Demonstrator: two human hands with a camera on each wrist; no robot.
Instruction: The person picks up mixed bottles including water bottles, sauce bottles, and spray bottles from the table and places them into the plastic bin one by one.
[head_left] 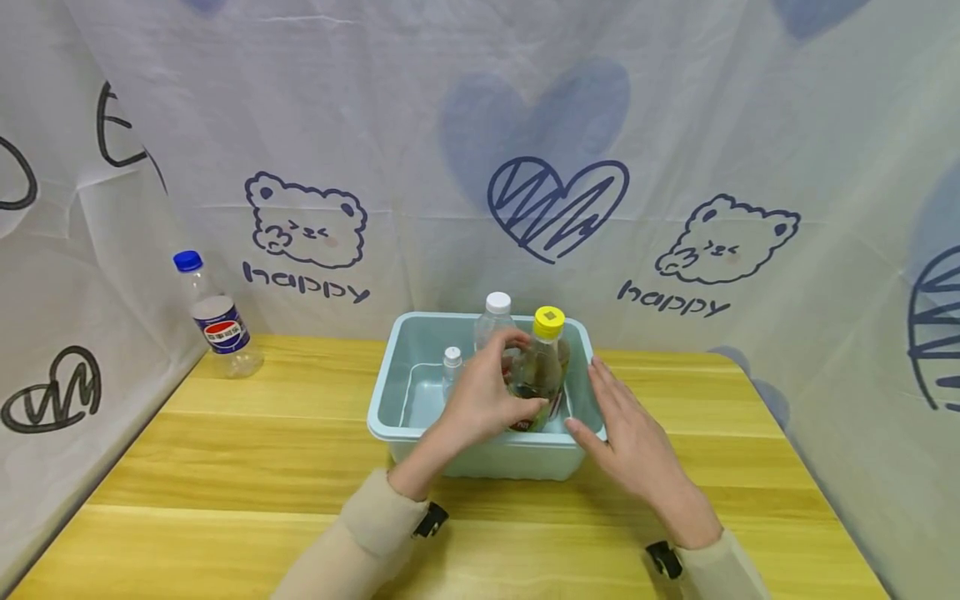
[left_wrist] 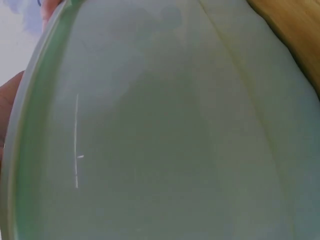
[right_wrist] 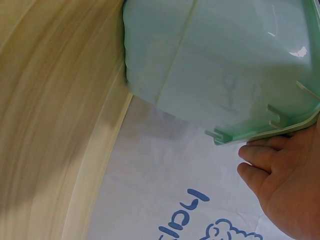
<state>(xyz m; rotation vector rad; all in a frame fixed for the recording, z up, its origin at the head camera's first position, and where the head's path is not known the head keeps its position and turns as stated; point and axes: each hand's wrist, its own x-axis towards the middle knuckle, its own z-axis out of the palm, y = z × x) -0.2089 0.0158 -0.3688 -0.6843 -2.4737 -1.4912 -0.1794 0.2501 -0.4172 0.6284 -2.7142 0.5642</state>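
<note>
My left hand [head_left: 487, 387] reaches over the front rim of a light blue plastic bin [head_left: 495, 457] and grips a clear bottle with a yellow cap [head_left: 550, 323], thumb on the near side and fingers behind. The bottle stands nearly upright inside the bin's right part, its base hidden by the front wall. My right hand [head_left: 637, 442] rests along the bin's right rim with fingers extended; the right wrist view shows these fingers [right_wrist: 257, 157] against the rim's outside. A white-capped clear bottle [head_left: 495, 321] and a small white-capped bottle [head_left: 452, 367] also stand in the bin. The left wrist view is filled by the bin wall [left_wrist: 150, 125].
An empty Pepsi-labelled bottle with a blue cap [head_left: 219, 321] stands at the table's back left corner. The bin sits on a wooden table [head_left: 262, 483]. A white cloth with printed bears and hearts [head_left: 420, 125] hangs behind and at both sides.
</note>
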